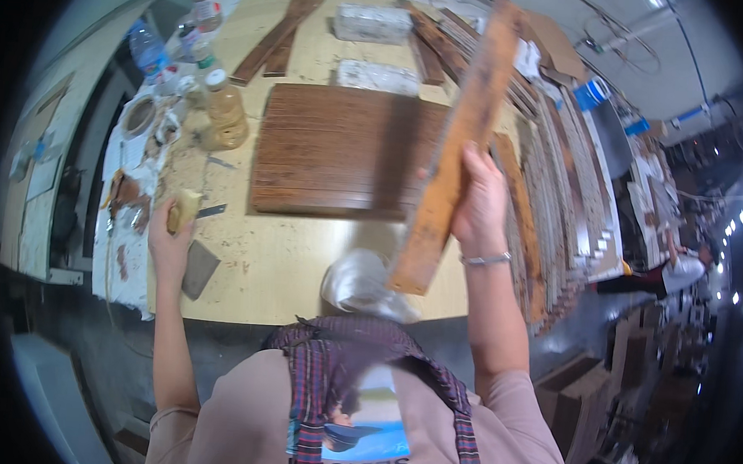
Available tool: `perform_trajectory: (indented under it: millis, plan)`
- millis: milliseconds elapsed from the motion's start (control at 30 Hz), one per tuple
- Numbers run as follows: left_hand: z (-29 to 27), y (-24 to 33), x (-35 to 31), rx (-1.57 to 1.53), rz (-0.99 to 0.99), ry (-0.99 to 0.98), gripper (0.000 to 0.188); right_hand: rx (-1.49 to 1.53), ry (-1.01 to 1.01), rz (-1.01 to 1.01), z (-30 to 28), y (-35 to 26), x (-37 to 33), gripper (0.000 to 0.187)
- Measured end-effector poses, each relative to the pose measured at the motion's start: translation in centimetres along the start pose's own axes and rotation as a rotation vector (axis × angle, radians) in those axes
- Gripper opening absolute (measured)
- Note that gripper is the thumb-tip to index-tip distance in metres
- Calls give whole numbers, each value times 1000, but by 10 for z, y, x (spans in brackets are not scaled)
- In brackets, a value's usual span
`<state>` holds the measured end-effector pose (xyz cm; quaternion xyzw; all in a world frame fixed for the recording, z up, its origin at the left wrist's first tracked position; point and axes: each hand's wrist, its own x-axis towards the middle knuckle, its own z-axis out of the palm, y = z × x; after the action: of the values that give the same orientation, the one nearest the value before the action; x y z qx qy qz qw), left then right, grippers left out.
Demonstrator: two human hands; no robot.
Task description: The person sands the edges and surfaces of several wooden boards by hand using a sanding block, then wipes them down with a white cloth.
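Observation:
My right hand [480, 206] grips a long brown wooden plank [470, 111] by its edge, thumb across its face. The plank is raised and tilted, its top end leaning right. Behind its lower half lies a flat panel of brown planks laid side by side [334, 150], partly hidden by it. At the left of the table, my left hand [168, 242] is closed around a pale yellow sponge-like piece [188, 209]. Just beside that hand, a grey flat pad [201, 270] and a small dark strip [212, 210] rest on the tabletop.
Many planks are stacked along the right side [559, 183]. Two wrapped white blocks [372, 24] and loose planks [279, 42] occupy the far side. A bottle of yellowish liquid [226, 111], a tape roll [139, 117] and a clear plastic bag [357, 283] are on the table. Another person [680, 269] stands far right.

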<state>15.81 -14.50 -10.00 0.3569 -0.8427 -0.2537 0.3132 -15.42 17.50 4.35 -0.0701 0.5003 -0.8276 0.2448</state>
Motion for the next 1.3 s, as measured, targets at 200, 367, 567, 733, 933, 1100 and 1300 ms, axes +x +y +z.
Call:
perform_trajectory:
  millis: [200,367,567,733,933,1100,1300]
  plan:
    - [21,213,1,-483,473,-323,55,-12,36,35,22,19,11,18]
    - [52,250,10,-408,602,-263,52,-49,61,24,37,26,8,18]
    - [46,214,-55,-473,775,-580,53,-166,94,5,7,14,17,16]
    - [55,243,-40,-464,766,-428,50,-164,88,106,1,25,9,15]
    - [81,247,29,-301,699,-189,44,-219,-24,321,-1,40,-13,22]
    - [86,218,131,-234,449,45,35,-506,-141,293,-17,46,-46,24]
    - [64,162,185,-73,262,227,36,-328,-225,417,-42,45,-75,24]
